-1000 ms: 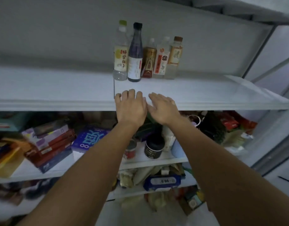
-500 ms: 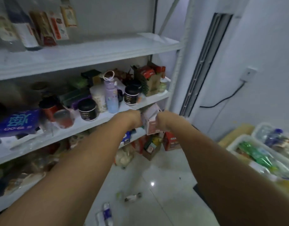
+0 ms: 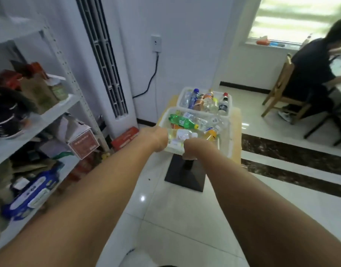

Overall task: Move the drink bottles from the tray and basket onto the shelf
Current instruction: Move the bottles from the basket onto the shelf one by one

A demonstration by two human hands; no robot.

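Observation:
A white tray [image 3: 226,149] on a small wooden table [image 3: 236,130] holds several lying bottles, among them a green bottle [image 3: 180,121], a clear bottle with a white label [image 3: 182,136] and an orange bottle [image 3: 211,134]. Behind it a white basket [image 3: 182,96] holds upright bottles, including a blue-capped one [image 3: 193,97] and a dark one with a red cap [image 3: 223,105]. My left hand [image 3: 156,139] and my right hand [image 3: 193,149] hover at the tray's near edge, either side of the clear bottle. Their fingers curl away from view.
The white metal shelf [image 3: 56,108] with boxes and bags stands at the left. A tall white air conditioner [image 3: 108,74] fills the corner, with red boxes at its foot. The table's black base [image 3: 185,176] rests on glossy tiles. A person sits on a wooden chair [image 3: 279,95] at the right.
My view has swung right from the shelf with its bottles to the tray and basket. Both hands left the shelf edge and now reach out over the tray's near rim.

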